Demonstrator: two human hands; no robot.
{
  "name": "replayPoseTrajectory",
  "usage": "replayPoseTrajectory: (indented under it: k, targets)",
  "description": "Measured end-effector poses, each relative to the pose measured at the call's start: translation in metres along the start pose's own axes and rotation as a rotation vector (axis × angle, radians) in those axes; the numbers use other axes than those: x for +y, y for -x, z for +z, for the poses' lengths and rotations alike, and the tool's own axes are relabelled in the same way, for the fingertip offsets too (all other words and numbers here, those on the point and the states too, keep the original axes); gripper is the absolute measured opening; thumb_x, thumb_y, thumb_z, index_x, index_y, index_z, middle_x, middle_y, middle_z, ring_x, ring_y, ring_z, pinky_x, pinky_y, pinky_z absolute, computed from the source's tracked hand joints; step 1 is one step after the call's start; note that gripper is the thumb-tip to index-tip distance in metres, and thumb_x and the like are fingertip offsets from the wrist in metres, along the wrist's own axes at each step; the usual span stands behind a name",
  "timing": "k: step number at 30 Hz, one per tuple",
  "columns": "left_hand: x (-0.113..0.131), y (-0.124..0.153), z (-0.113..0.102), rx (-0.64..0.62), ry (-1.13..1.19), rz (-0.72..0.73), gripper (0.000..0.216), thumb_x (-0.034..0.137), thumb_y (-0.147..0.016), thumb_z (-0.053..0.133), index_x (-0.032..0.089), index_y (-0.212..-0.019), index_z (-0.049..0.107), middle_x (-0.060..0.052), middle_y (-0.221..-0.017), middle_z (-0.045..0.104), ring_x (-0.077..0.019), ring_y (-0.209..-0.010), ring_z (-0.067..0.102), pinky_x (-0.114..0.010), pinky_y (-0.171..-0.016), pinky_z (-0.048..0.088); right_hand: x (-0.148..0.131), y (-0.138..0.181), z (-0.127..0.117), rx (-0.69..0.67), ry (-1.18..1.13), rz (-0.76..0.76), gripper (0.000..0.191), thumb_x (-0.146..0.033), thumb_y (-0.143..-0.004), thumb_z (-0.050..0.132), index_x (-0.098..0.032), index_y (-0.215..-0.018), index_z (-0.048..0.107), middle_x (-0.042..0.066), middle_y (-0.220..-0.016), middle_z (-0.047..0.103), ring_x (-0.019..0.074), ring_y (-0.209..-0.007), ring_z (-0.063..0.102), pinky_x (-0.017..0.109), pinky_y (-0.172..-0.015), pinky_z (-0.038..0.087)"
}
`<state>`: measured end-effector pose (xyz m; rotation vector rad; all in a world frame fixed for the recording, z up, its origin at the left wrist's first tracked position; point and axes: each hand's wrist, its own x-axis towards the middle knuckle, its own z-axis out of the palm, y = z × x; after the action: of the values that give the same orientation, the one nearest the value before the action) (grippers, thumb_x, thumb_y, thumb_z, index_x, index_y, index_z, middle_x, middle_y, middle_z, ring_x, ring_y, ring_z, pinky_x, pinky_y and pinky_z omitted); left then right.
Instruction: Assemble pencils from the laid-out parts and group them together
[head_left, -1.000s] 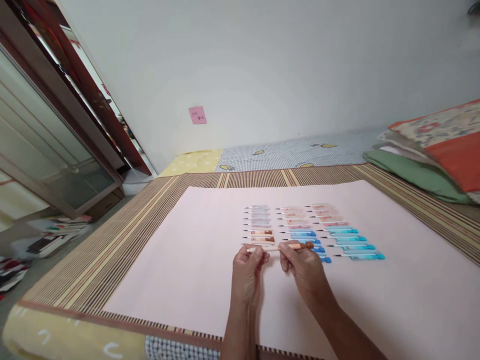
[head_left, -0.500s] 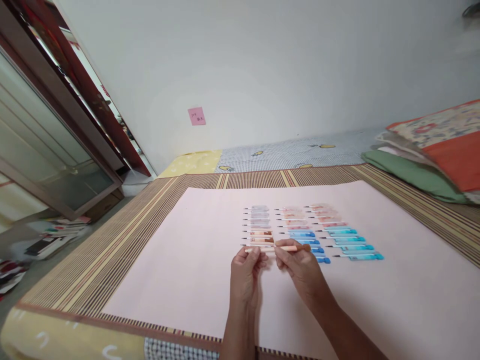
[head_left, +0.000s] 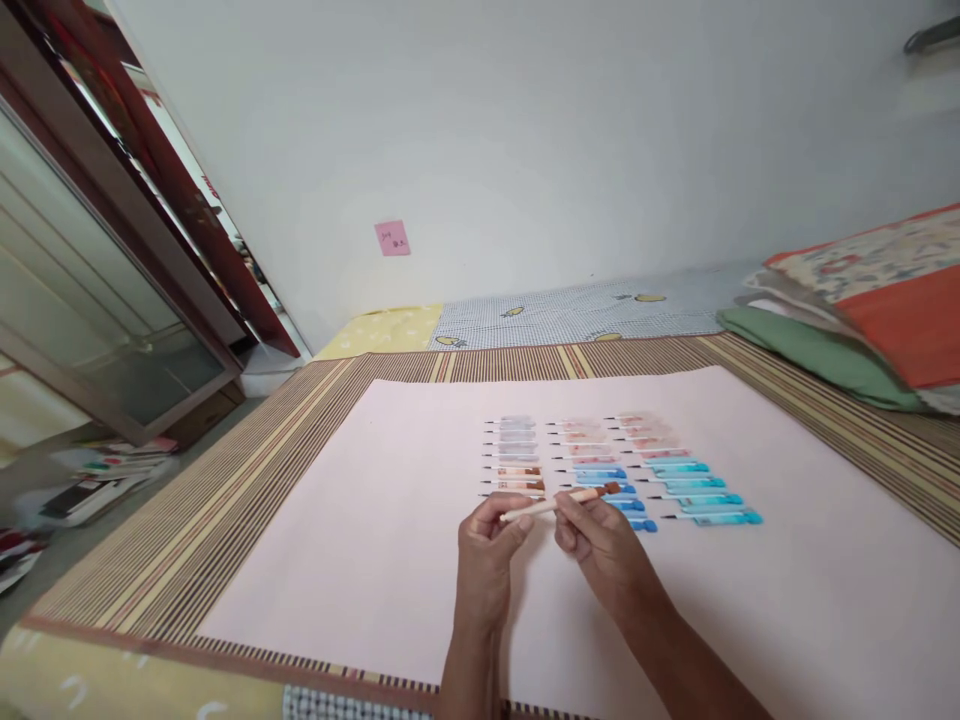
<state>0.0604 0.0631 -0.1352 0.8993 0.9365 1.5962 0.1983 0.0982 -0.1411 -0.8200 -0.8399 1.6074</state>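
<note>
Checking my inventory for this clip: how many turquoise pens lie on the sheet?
4, one behind another at the right: the farthest turquoise pen, the second pen, the third pen and the nearest pen. None appears hidden.

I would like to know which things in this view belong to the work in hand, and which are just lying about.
In the work:
brown-ended pen, held between left hand and right hand
three columns of pens
pale pink sheet beneath them

Apparently just about:
pile of textiles, right
pink note on the wall
books or papers on the floor, left
</note>
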Motion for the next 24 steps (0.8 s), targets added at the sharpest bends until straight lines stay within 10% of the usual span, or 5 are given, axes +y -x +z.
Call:
replayPoseTrajectory:
  k: [9,24]
  targets:
    - [-0.007,0.000,0.015,0.185,0.042,-0.128,0.034,0.042,-0.069,0.086,0.013,-0.075,0.068,-0.004,-0.066,0.068,-0.0130,-0.063,0.060,-0.026,-0.068,0.047,-0.007,0.006,0.007,0.019,0.085,-0.069,0.038,-0.052,-0.067,0.085,-0.021,-0.075,0.065,-0.004,-0.055,0.051,0.0133,-0.056,0.045,0.030,-0.057,0.036]
    - [0.010,0.007,0.018,0.070,-0.243,0.113,0.017,0.031,-0.075,0.081,0.016,-0.079,0.073,-0.004,-0.079,0.068,-0.0167,-0.076,0.059,-0.027,-0.072,0.045,0.001,0.001,0.002,-0.002,-0.122,0.068,0.047,-0.051,-0.066,0.087,-0.019,-0.061,0.053,-0.006,-0.057,0.045,0.0057,-0.046,0.030,0.026,-0.047,0.025]
